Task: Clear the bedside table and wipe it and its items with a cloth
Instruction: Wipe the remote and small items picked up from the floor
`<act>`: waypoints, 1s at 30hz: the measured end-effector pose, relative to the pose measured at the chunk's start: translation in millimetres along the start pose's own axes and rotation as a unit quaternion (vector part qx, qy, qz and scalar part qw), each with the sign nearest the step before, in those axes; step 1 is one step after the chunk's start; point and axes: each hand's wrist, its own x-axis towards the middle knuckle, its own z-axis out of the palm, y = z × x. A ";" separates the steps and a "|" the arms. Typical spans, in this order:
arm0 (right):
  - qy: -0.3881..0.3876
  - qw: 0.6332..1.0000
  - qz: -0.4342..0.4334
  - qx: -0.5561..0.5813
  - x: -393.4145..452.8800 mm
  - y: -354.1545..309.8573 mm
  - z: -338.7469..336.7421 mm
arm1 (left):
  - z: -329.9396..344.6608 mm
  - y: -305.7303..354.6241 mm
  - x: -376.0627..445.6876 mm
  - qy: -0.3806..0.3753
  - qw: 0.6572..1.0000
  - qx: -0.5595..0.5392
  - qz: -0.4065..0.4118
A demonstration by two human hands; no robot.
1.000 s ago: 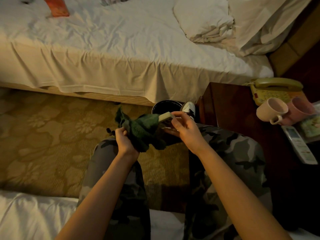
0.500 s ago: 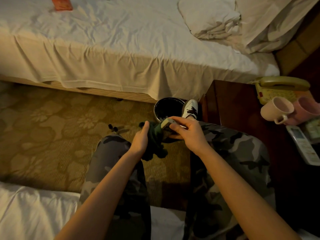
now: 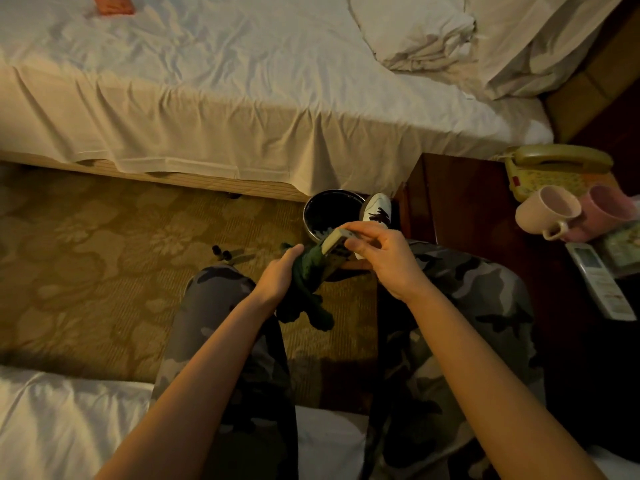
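I sit with both hands over my knees. My left hand (image 3: 278, 271) holds a dark green cloth (image 3: 310, 282) against a small pale flat item (image 3: 334, 240). My right hand (image 3: 381, 256) grips that item by its far end, fingers curled over it. The cloth's loose end hangs down between my legs. The dark wooden bedside table (image 3: 464, 209) stands at the right. On it are a yellowish telephone (image 3: 550, 169), a cream mug (image 3: 547, 213), a pink mug (image 3: 606, 209) and a white remote control (image 3: 601, 280).
A black waste bin (image 3: 329, 211) and a white shoe (image 3: 377, 209) sit on the patterned carpet (image 3: 104, 271) beside the table. The bed (image 3: 207, 81) with a white sheet and pillows fills the top, an orange packet (image 3: 112, 3) on it. Small dark objects (image 3: 221, 252) lie on the carpet.
My left hand has moved the cloth right, up against the pale item, bunching it. My right hand keeps its grip on the item. The view has shifted slightly.
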 end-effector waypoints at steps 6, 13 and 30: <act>0.005 0.998 -0.001 0.070 -0.5 -8.0 -4.5 | 4.6 1.0 0.0 -0.010 0.995 -0.096 0.013; 0.053 0.977 0.078 0.190 6.5 -1.5 20.4 | 12.1 -3.3 -4.8 0.180 0.973 -0.002 0.146; 0.182 0.937 0.026 0.295 8.5 -0.2 14.0 | 11.8 -3.3 5.4 0.017 0.983 -0.139 -0.121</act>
